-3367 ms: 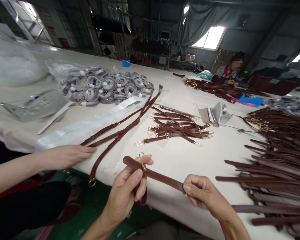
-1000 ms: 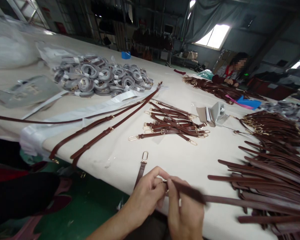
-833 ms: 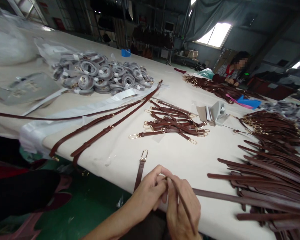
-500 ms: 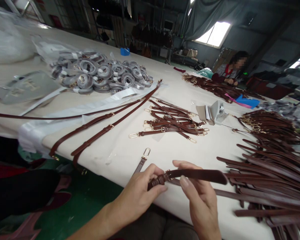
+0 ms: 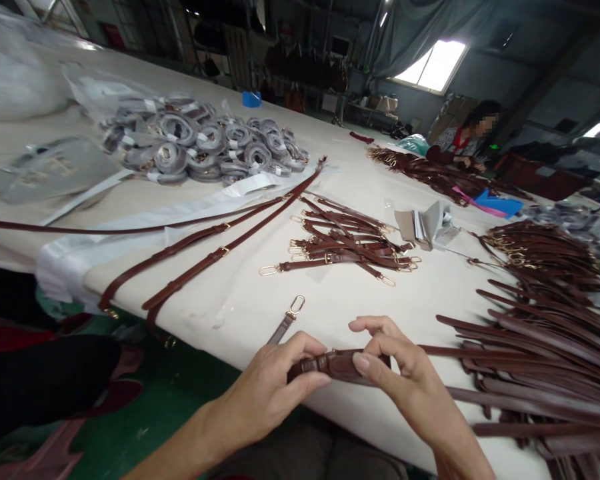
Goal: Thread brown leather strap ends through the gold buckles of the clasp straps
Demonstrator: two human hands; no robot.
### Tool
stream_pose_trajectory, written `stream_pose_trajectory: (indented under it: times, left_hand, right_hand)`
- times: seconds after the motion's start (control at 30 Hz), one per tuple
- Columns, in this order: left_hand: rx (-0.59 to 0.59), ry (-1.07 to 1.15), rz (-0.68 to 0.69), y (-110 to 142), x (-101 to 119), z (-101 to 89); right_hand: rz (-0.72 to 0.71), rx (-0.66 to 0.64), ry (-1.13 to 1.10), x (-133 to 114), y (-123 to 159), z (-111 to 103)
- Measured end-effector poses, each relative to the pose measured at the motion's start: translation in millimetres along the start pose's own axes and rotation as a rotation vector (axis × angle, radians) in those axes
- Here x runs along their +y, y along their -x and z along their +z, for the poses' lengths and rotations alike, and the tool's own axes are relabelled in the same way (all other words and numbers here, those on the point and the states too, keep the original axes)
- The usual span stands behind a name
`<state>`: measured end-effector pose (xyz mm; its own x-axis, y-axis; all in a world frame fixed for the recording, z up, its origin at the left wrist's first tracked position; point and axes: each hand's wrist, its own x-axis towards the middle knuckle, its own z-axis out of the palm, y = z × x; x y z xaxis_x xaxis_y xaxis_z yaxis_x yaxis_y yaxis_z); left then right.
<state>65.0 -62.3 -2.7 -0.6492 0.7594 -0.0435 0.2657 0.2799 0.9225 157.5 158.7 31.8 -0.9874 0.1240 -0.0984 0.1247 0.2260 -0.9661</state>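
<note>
From your head camera, your left hand (image 5: 265, 390) and right hand (image 5: 405, 373) are close together over the near edge of the tabletop (image 5: 360, 310), both pinching a brown leather strap (image 5: 333, 367). The left hand's fingers wrap the strap's left end with the thumb on top, and the right hand's thumb and fingers grip its right end. The strap sits between them, bowed, just above the tabletop.

A narrow strap tail with a gold clasp (image 5: 284, 327) stands out just beyond your left hand, running down toward it; you cannot tell whether it joins the strap you hold.

To your right lies a fan of long brown strap strips (image 5: 530, 363), and beyond your hands is a heap of short clasped straps (image 5: 345, 247). Two long buckled straps (image 5: 190, 260) run across a white plastic sheet (image 5: 130, 247) and over the tabletop's near edge. Farther off sit bagged coils of strap (image 5: 200, 143). At the far end, a co-worker (image 5: 460, 143) has both hands at another pile of straps (image 5: 415, 170).
</note>
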Motion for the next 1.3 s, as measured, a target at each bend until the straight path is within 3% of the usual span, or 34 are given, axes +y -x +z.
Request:
stream_pose_trajectory:
  times: [0.17, 0.5, 1.0, 1.3]
  left_hand:
    - [-0.018, 0.005, 0.037, -1, 1, -2.6]
    - [-0.038, 0.005, 0.037, -4, 1, -5.3]
    - [-0.048, 0.064, 0.030, -5, 3, -6.0]
    - [-0.082, 0.043, 0.025, -3, 0, -4.9]
  right_hand:
    - [0.023, -0.033, 0.064, 3, -6, -1]
    - [0.049, -0.133, -0.063, 7, -12, -2]
    - [0.124, -0.139, -0.220, 16, -10, 3]
    - [0.113, -0.123, -0.185, 14, -4, 12]
